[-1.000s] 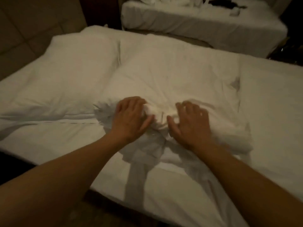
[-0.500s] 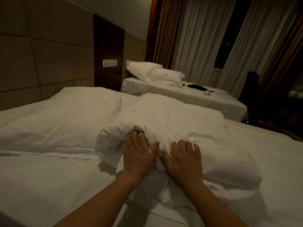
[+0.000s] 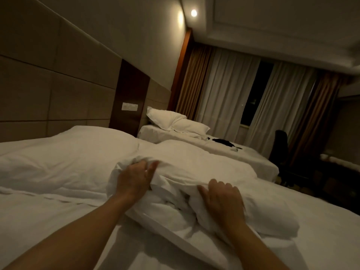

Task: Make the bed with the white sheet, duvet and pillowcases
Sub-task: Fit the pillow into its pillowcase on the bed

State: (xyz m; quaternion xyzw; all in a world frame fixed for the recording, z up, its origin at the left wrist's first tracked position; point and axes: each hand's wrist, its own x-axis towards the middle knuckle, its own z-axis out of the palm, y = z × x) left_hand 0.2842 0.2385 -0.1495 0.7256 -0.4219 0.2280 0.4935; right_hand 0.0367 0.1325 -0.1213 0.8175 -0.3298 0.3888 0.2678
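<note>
A white pillow in its pillowcase [image 3: 204, 166] lies across the bed's white sheet [image 3: 48, 221], with its near end bunched and creased. My left hand [image 3: 134, 178] presses on the bunched left corner of that pillow with its fingers stretched out. My right hand [image 3: 222, 199] rests on the creased fabric further right, thumb spread. A second white pillow [image 3: 64, 158] lies flat to the left by the headboard. No duvet is in view.
A padded headboard [image 3: 58, 98] runs along the left. Beyond it stands a second bed [image 3: 243, 156] with two pillows and a dark item on it. A dark chair [image 3: 280, 145] and closed curtains [image 3: 224, 90] are at the right.
My hands have moved apart: the left slid to the pillow's left corner and the right shifted right. The view has tilted up and shows more of the room.
</note>
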